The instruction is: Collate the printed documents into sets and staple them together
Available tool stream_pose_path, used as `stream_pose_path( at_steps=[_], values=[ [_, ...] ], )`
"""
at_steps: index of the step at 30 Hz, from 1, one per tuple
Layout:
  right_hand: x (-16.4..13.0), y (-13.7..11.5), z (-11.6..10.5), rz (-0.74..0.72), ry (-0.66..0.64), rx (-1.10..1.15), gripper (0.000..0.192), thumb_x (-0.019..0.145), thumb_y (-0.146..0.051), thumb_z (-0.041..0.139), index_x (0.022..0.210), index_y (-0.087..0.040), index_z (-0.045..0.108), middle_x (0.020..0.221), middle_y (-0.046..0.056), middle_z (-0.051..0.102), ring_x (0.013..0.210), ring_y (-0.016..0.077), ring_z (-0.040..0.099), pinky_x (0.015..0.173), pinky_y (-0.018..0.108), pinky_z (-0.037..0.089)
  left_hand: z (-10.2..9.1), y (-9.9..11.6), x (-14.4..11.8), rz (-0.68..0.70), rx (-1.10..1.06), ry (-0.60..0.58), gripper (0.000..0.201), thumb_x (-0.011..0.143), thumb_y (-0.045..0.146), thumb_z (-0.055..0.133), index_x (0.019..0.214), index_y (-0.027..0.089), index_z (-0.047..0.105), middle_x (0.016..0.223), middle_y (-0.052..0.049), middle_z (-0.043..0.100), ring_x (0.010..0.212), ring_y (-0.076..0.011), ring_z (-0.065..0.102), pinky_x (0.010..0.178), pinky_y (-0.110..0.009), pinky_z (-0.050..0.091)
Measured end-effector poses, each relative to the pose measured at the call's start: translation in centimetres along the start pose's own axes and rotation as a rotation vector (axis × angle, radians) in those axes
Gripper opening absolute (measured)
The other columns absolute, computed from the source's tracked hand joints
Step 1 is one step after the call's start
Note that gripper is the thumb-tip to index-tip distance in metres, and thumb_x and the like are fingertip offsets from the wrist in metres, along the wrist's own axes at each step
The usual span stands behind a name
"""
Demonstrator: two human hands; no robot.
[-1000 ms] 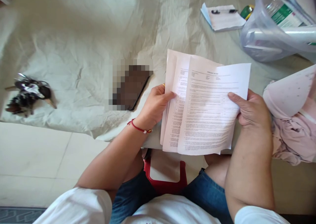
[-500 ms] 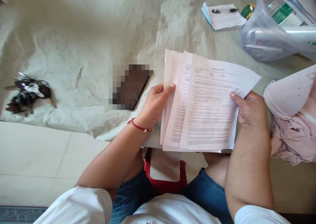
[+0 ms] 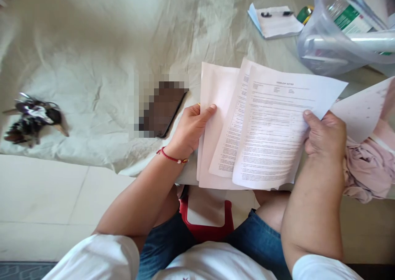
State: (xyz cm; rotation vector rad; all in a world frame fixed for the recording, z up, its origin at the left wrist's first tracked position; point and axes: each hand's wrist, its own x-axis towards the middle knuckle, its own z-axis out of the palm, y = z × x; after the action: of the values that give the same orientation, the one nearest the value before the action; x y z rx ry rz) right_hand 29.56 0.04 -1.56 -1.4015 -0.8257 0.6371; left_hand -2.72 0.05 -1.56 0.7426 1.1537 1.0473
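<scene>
Several sheets of paper (image 3: 273, 136) are fanned out between my hands, above the front edge of the covered table. The top sheets carry dense print and tilt to the right; those beneath look blank where they show at the left. My left hand (image 3: 195, 128), with a red bracelet at the wrist, pinches the left edge of the lower sheets, thumb on top. Gripping the right edge of the printed sheets is my right hand (image 3: 325, 134), its thumb on the print and its other fingers hidden behind. A dark phone (image 3: 165, 111), partly pixelated, lies just left of my left hand.
A bunch of keys (image 3: 35, 117) lies at the far left. At the back right are a notepad (image 3: 279, 25) with a pen, a green and yellow object (image 3: 305, 15) and a clear plastic bin (image 3: 324, 52) holding papers. Pink cloth (image 3: 367, 169) lies at the right edge.
My right hand has moved right with the printed sheets, which have slid and tilted away from the lower ones. More of the blank sheets shows beside my left hand, which has hardly moved.
</scene>
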Motion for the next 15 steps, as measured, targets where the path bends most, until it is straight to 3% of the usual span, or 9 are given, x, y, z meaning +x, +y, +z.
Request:
stream_pose_path(
  at_steps=[8,15],
  values=[
    [-0.06,-0.52,-0.03,-0.005,0.044,-0.010,0.037,0.059,-0.026,0.093,0.093,-0.014,0.085,0.102,0.008,0.084,0.091,0.0220,0.075,0.102,0.045,0.064,0.09,0.28,-0.05,0.043,-0.031,0.002,0.057,0.073,0.067,0.099,0.099,0.021,0.078,0.089,-0.010,0.086,0.095,-0.0345,0.086,0.078,-0.041,0.072],
    [-0.69,-0.53,0.26,0.068,-0.050,-0.033,0.043,0.061,-0.028,0.098,0.100,-0.017,0.085,0.108,0.007,0.087,0.100,0.0249,0.079,0.109,0.045,0.064,0.26,-0.10,-0.06,0.060,-0.050,0.003,0.056,0.075,0.067,0.097,0.100,0.021,0.079,0.093,-0.011,0.087,0.102,-0.0363,0.086,0.084,-0.044,0.072]
  ],
)
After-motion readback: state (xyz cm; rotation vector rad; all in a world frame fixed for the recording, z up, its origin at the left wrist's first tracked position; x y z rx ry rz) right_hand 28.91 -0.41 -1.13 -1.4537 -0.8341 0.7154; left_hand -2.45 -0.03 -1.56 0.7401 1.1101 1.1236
